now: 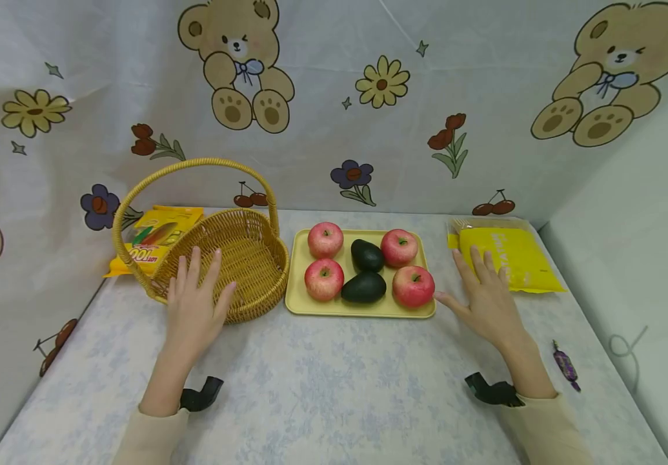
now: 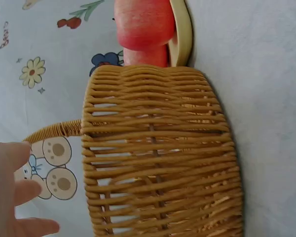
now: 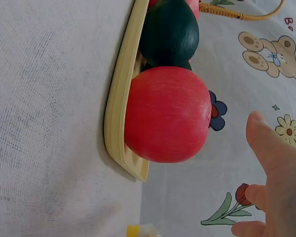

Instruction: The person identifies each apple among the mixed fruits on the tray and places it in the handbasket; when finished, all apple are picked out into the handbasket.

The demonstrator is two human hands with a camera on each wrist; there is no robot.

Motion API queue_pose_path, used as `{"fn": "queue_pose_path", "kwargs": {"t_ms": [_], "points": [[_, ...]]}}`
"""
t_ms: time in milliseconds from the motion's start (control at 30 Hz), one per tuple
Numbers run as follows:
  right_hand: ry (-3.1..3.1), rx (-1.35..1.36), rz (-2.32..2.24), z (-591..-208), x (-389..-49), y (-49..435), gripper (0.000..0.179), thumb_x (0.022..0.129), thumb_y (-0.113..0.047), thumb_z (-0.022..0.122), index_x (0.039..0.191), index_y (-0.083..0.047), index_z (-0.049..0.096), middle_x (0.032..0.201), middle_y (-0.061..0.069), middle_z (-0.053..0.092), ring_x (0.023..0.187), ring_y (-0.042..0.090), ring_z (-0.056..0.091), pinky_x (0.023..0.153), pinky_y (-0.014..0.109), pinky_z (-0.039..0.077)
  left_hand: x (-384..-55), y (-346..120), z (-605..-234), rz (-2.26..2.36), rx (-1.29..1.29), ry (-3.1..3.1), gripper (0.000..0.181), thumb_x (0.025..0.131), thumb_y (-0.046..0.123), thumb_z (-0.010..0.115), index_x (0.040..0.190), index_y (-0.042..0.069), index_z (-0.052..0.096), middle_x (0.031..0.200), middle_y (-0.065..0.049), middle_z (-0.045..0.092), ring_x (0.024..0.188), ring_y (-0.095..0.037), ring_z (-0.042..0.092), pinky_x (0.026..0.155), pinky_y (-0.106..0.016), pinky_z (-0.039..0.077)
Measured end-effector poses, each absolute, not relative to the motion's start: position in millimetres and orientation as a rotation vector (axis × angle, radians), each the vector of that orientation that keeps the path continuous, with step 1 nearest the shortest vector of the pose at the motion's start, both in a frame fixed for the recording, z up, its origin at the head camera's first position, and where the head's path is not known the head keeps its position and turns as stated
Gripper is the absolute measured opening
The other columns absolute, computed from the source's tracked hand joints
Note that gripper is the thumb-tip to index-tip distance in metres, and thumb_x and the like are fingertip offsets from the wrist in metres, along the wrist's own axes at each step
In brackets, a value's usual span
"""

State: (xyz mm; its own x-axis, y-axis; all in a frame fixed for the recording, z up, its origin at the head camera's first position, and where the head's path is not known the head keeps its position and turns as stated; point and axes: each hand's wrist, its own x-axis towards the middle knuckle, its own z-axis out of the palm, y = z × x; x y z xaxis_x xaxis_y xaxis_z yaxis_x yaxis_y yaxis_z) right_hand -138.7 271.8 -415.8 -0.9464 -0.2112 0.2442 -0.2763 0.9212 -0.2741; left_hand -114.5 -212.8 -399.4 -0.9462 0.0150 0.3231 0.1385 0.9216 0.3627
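Note:
With fingers spread, my left hand [image 1: 194, 307] hovers over the near left side of a wicker basket [image 1: 258, 274] with a tall arched handle. The left wrist view shows the basket's woven wall [image 2: 158, 148] close up, apart from the fingers. My right hand [image 1: 487, 303], also spread and holding nothing, is just right of a yellow tray [image 1: 310, 309]. Several red apples [image 1: 414, 287] and two dark green avocados [image 1: 364, 287] lie on that tray. In the right wrist view an apple [image 3: 167, 114] is nearest, with a gap between it and the thumb.
A yellow snack bag [image 1: 162, 232] lies behind the basket at left. At right, behind my right hand, sits a yellow packet [image 1: 514, 258] in clear wrapping. A purple wrapped candy [image 1: 566, 365] lies near the right edge. A patterned cloth [image 1: 310, 116] hangs behind the table.

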Motion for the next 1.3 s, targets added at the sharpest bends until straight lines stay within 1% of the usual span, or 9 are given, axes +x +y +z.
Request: {"fn": "queue_pose_path", "kwargs": {"t_ms": [200,400,600,700,867,1000,1100,1200,1300], "points": [[-2.859,0.395,0.512,-417,-140,270,0.089,0.089,-0.053,0.063,0.157,-0.013,0.021,0.159,0.03,0.016,0.145,0.053,0.011,0.109,0.075,0.01,-111,-221,-406,-0.643,-0.141,-2.364,0.053,0.098,0.021,0.055,0.147,0.008,0.043,0.152,-0.025,0.037,0.136,-0.049,0.036,0.104,-0.07,0.031],[-2.861,0.395,0.559,-419,-140,267,0.09,0.089,-0.052,0.064,0.157,-0.015,0.019,0.16,0.028,0.015,0.145,0.051,0.01,0.11,0.074,0.01,-113,-229,-407,-0.703,-0.102,-2.082,0.046,0.098,0.021,0.053,0.141,0.003,0.051,0.145,-0.022,0.048,0.13,-0.046,0.045,0.111,-0.057,0.035],[-2.864,0.404,0.574,-420,-140,265,0.091,0.088,-0.05,0.066,0.157,-0.014,0.02,0.161,0.025,0.013,0.145,0.052,0.011,0.11,0.074,0.01,-116,-236,-401,-0.73,0.038,-1.787,0.041,0.092,0.019,0.056,0.128,0.0,0.063,0.128,-0.022,0.062,0.115,-0.045,0.055,0.106,-0.045,0.042],[-2.868,0.414,0.581,-420,-141,265,0.091,0.088,-0.049,0.066,0.157,-0.014,0.019,0.161,0.025,0.013,0.145,0.051,0.011,0.11,0.074,0.01,-116,-242,-397,-0.728,0.119,-1.71,0.04,0.089,0.014,0.058,0.126,0.0,0.064,0.125,-0.02,0.064,0.111,-0.043,0.055,0.102,-0.04,0.042],[-2.858,0.434,0.614,-423,-143,266,0.091,0.088,-0.047,0.068,0.157,-0.014,0.019,0.161,0.026,0.013,0.147,0.048,0.009,0.111,0.073,0.011,-120,-260,-394,-0.744,0.244,-1.746,0.043,0.089,0.012,0.062,0.132,0.006,0.062,0.127,-0.017,0.063,0.114,-0.038,0.056,0.1,-0.037,0.042],[-2.858,0.426,0.689,-426,-146,267,0.094,0.086,-0.044,0.071,0.158,-0.016,0.018,0.161,0.024,0.013,0.147,0.048,0.012,0.112,0.071,0.014,-124,-273,-397,-0.845,0.327,-1.845,0.046,0.094,0.017,0.06,0.139,0.012,0.055,0.132,-0.015,0.06,0.118,-0.032,0.056,0.097,-0.021,0.043],[-2.864,0.403,0.788,-426,-147,266,0.096,0.084,-0.043,0.073,0.158,-0.017,0.017,0.162,0.022,0.014,0.147,0.046,0.014,0.109,0.071,0.021,-126,-277,-399,-0.975,0.388,-1.909,0.047,0.097,0.018,0.058,0.143,0.015,0.05,0.136,-0.01,0.059,0.12,-0.024,0.058,0.097,-0.013,0.044],[-2.844,0.392,0.893,-427,-148,263,0.098,0.084,-0.039,0.075,0.158,-0.015,0.016,0.162,0.021,0.015,0.146,0.044,0.017,0.106,0.071,0.026,-131,-279,-402,-1.118,0.447,-1.926,0.045,0.098,0.018,0.058,0.142,0.02,0.05,0.136,-0.006,0.06,0.116,-0.014,0.06,0.095,-0.016,0.049],[-2.808,0.394,0.966,-429,-150,261,0.098,0.084,-0.034,0.076,0.158,-0.014,0.016,0.162,0.021,0.016,0.146,0.044,0.019,0.108,0.069,0.026,-136,-280,-407,-1.236,0.486,-1.878,0.041,0.098,0.015,0.057,0.138,0.022,0.055,0.133,-0.008,0.062,0.114,-0.012,0.061,0.094,-0.019,0.051]]}}
